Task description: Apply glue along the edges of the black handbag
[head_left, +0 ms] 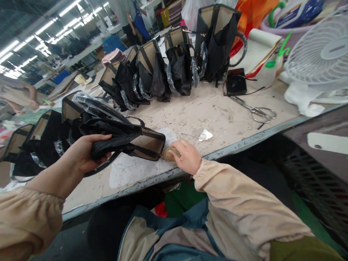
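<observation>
A black bag with a tan inside panel (149, 144) lies on its side near the table's front edge. My left hand (90, 153) is closed round its black fabric, thumb on top. Just right of the bag's rim, my right hand (186, 157) is wrapped round a rounded, wood-coloured handle (170, 153). The handle's tip meets the bag's rim; any blade or point is too small to make out. White paper (129, 174) lies beneath the bag.
More black bags (154, 67) stand in a row behind, others (42, 143) at the left. Scissors (257, 110), a black case (235, 82), a scrap (205, 135) and a white fan (336, 48) are at the right. A person (123, 7) stands far back; another person's arms (15, 95) show at left.
</observation>
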{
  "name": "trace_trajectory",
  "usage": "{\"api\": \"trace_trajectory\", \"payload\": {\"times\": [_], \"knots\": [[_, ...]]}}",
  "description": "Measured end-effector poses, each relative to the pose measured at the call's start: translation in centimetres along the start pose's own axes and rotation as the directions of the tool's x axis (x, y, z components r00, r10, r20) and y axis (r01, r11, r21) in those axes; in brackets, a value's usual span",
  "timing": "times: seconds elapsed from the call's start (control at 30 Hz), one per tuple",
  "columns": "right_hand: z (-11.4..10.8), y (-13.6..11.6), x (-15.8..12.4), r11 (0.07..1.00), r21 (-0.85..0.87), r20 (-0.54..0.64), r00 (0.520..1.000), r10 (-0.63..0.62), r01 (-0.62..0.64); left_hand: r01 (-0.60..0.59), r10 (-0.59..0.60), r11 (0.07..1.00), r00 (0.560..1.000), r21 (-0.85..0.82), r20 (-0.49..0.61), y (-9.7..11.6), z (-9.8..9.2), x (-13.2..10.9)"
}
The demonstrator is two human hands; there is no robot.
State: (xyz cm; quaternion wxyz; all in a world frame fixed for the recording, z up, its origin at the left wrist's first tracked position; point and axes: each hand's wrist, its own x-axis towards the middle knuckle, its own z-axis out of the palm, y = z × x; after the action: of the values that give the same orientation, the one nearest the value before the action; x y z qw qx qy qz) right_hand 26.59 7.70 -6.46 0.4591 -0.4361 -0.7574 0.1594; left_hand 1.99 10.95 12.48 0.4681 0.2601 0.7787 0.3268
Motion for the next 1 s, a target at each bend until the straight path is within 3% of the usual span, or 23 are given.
{"api": "trace_trajectory", "payload": {"times": [0.2,0.4,0.7,1.0], "knots": [[-0.4,0.5,0.2,0.997,-0.064,-0.008,0.999,-0.050,0.049,-0.025,0.025,1.000,0.997,-0.007,0.074,0.2,0.6,-0.1],[-0.3,1.3,0.3,1.000,-0.021,-0.049,0.999,-0.013,0.012,-0.037,0.041,0.999,0.994,-0.035,0.104,0.3,0.5,0.1],[0.2,0.0,-0.5,0.999,0.010,-0.001,0.999,-0.051,0.051,-0.043,0.049,0.998,0.989,-0.044,0.140,0.5,0.6,0.9],[-0.6,1.7,0.3,0.998,-0.060,-0.044,0.999,-0.029,0.026,-0.054,0.059,0.998,0.986,-0.033,0.158,0.9,1.2,0.8]]}}
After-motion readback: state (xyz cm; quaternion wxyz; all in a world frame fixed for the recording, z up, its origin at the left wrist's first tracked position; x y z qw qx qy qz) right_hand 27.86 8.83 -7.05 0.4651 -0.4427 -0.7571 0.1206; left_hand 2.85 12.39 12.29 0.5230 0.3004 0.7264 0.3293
